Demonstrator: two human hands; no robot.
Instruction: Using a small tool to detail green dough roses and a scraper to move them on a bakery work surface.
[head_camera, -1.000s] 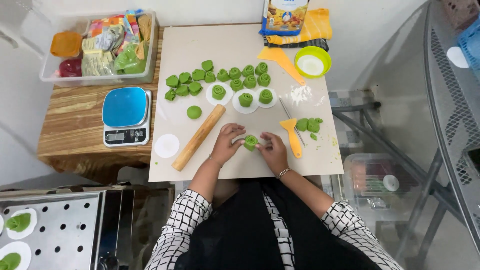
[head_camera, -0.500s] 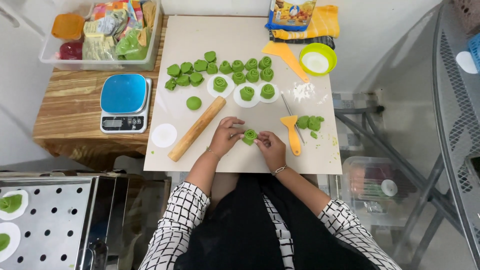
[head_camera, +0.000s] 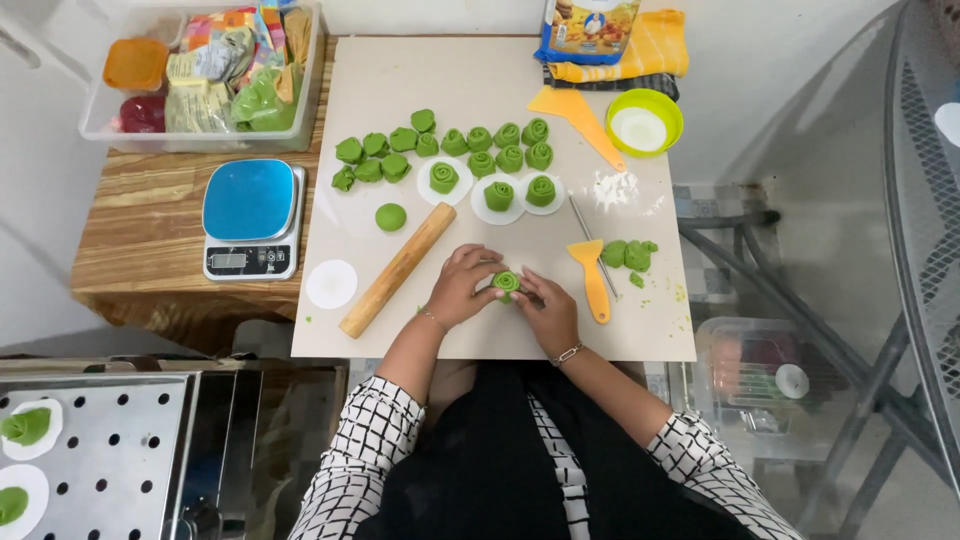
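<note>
Two hands, left hand (head_camera: 458, 288) and right hand (head_camera: 545, 310), pinched together on green dough rose (head_camera: 506, 282), at six o'clock on board (head_camera: 400, 80). Risk: squeezing may crush petals; rolling pin (head_camera: 398, 269) at nine o'clock could roll if nudged.

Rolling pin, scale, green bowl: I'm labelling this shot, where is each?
Rolling pin (head_camera: 398, 270): head view, mid-shaft.
Scale (head_camera: 249, 200): head view, blue platform.
Green bowl (head_camera: 671, 104): head view, right rim.

The underside of the green dough rose (head_camera: 506, 282) is hidden behind the fingers (head_camera: 478, 272) of both hands. The clear bin (head_camera: 200, 75) and the packet (head_camera: 588, 28) are cut off by the top edge, and the perforated steel tray (head_camera: 110, 450) with its dough pieces by the left and bottom edges.
</note>
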